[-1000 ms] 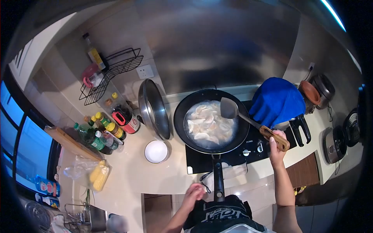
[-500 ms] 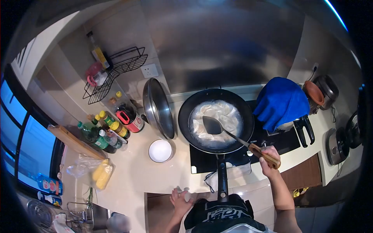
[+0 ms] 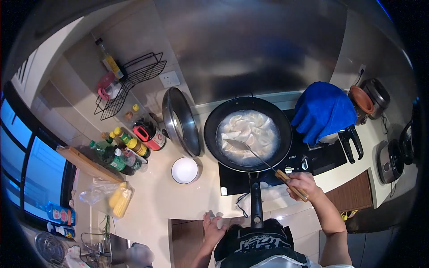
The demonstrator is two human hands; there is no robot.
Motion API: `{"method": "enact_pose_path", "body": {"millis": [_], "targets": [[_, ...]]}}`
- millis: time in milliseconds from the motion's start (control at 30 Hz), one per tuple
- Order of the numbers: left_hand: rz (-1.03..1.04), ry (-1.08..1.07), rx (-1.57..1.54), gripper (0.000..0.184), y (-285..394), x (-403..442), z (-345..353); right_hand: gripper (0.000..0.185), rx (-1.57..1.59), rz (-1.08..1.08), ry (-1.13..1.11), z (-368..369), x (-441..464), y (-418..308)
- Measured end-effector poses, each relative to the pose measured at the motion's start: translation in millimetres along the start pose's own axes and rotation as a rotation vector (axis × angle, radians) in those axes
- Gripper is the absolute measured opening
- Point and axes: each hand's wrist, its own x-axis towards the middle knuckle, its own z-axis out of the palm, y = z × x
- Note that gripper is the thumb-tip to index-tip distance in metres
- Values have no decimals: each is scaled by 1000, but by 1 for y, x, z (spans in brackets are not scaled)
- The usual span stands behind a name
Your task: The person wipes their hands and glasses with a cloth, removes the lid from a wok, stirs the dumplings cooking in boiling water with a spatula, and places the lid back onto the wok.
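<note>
My right hand (image 3: pixel 301 185) is wrapped round the wooden handle of a spatula (image 3: pixel 238 144). Its metal blade is tilted among pale dumplings (image 3: pixel 257 119) in cloudy liquid, at the left front part of the black wok (image 3: pixel 214 114). The wok rests on the black cooktop (image 3: pixel 317 165), its long handle pointing toward my body. At the counter's front edge is my left hand (image 3: pixel 214 227), open with fingers apart and holding nothing; whether it touches the edge I cannot tell.
Left of the wok stand a metal lid (image 3: pixel 182 123) on its side and a white bowl (image 3: pixel 185 170). Several bottles (image 3: pixel 134 145) line the left wall. A blue cloth (image 3: pixel 324 111) covers a pot at right. A white cloth (image 3: pixel 268 193) lies by the wok handle.
The spatula blade has moved left and turned more edge-on within the wok. My right hand has shifted slightly left and down. My left hand has moved a little right.
</note>
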Motion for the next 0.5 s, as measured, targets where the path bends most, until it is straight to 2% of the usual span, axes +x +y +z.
{"method": "enact_pose_path", "body": {"millis": [167,267,400,467,500], "targets": [[5,-49,-85,39,3,-1,2,29,-2,27,-16,1,1,5],[13,-50,-85,38,6,-3,1,25,31,141,42,1,3,6],[-5,-70,-124,37,8,-3,-1,16,253,600,362,9,2,8],[-1,-71,-120,37,8,-4,-1,16,482,762,603,19,-4,20],[4,-70,-116,37,8,-3,-1,16,628,866,634,15,4,18]]}}
